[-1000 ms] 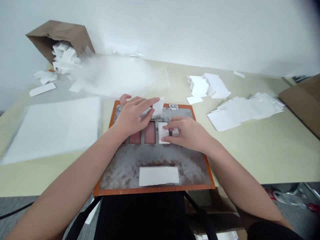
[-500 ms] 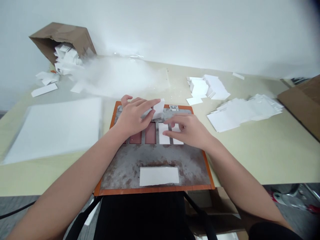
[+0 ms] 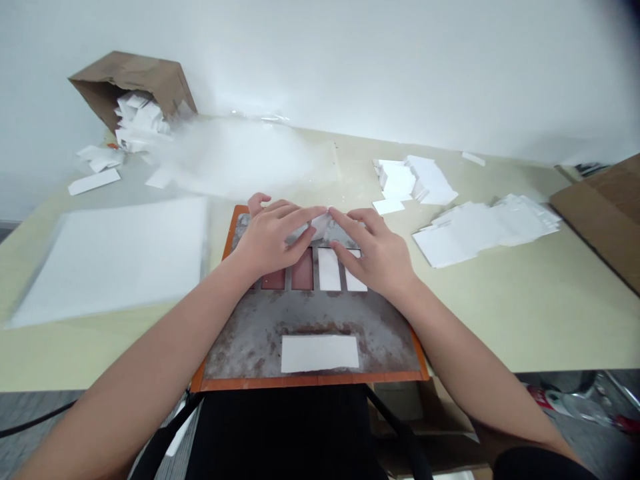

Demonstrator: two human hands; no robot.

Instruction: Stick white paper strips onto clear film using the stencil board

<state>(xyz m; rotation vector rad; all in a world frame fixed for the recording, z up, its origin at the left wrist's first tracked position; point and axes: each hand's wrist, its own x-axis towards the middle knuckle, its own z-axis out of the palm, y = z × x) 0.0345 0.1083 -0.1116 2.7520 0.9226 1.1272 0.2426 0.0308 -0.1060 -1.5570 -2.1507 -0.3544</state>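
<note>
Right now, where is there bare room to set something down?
Bare tabletop lies at front right, between the right forearm and the fanned white cards. Crowded: back left, around the open cardboard box, and the board beneath the left hand and right hand.

looks like a small workshop: pale table against white wall, tipped cardboard box of white cards, stained slotted board.

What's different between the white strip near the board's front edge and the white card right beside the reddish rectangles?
The white strip looks clearly larger than the white card.
The strip's long side runs left to right; the card's runs front to back.
The strip lies on the grey board's surface, while the card sits framed within the board.

Both are white, rectangular and flat.
</note>
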